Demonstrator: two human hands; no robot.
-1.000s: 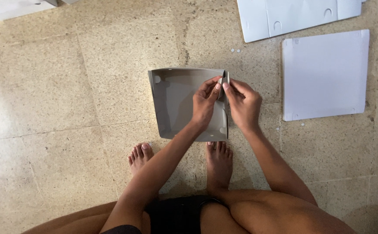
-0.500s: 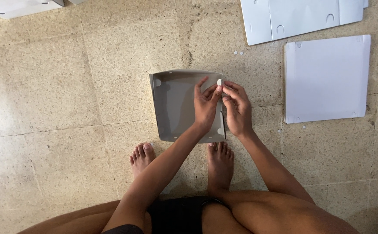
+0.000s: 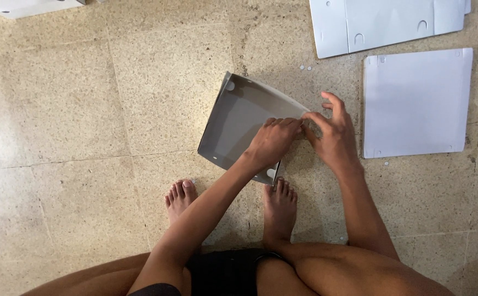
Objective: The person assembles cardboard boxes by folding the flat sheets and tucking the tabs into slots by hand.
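A grey curved plastic panel (image 3: pixel 238 123) with folded edges lies tilted on the stone floor in front of my bare feet. My left hand (image 3: pixel 273 141) rests on its right part, fingers curled against the panel's right edge. My right hand (image 3: pixel 332 134) meets it at that same edge, thumb and forefinger pinching near the corner, other fingers spread. Whether a small part sits between the fingertips I cannot tell.
A white square panel (image 3: pixel 416 104) lies flat to the right. A larger white panel (image 3: pixel 387 22) with slots lies at the top right. Another white piece (image 3: pixel 25 6) shows at the top left corner. Small white bits (image 3: pixel 306 68) dot the floor.
The grey panel has turned clockwise and now lies tilted. Both hands have shifted to its right edge, and the right hand's fingers have spread.
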